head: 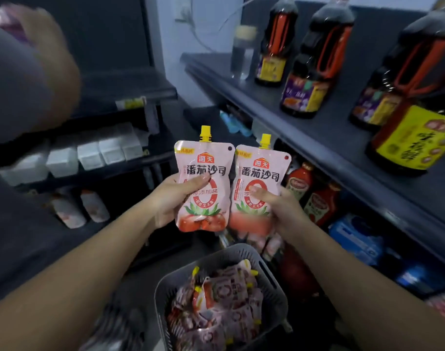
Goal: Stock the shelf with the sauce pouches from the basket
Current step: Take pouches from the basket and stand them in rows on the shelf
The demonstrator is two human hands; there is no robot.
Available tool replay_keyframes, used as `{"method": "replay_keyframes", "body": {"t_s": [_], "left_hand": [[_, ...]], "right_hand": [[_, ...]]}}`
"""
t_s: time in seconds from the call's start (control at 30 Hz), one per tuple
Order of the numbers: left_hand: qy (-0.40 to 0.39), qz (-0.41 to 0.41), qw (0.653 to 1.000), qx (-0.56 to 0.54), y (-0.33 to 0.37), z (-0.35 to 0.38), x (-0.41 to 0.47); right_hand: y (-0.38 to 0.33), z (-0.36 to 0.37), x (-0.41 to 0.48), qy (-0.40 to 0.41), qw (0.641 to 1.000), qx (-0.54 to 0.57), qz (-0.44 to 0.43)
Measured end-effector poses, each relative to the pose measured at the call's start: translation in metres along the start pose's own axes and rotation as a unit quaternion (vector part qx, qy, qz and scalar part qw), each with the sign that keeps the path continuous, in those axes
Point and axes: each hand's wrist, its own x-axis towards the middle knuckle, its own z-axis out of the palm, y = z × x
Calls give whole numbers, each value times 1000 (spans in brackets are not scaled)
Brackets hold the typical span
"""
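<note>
Above the basket (232, 250), both pouches (203, 171) stand upright, spouts (205, 134) up.

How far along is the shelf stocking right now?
Early, it seems. Done: a few blurred pink pouches seem already shelved, just below the right hand. In hand: the left hand grips one pink yellow-capped sauce pouch, the right hand a second pouch. Left: the grey slotted plastic basket holds a heap of pouches.
</note>
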Motion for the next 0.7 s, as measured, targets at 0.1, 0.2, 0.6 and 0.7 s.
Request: {"method": "replay_keyframes", "body": {"t_s": [0.1,0.2,0.6,0.7], "left_hand": [[-40,22,999,15,18,17,-13],[-80,34,996,25,31,40,-23],[-295,57,953,27,44,205,-52],[-351,57,934,25,37,254,-69]], "right_hand": [[-22,-5,-30,17,998,-17,-56],[-42,-15,-66,56,994,-12,-95],[-89,-108,-238,252,945,-22,-208],[-96,-139,-286,303,925,-28,-226]]}}
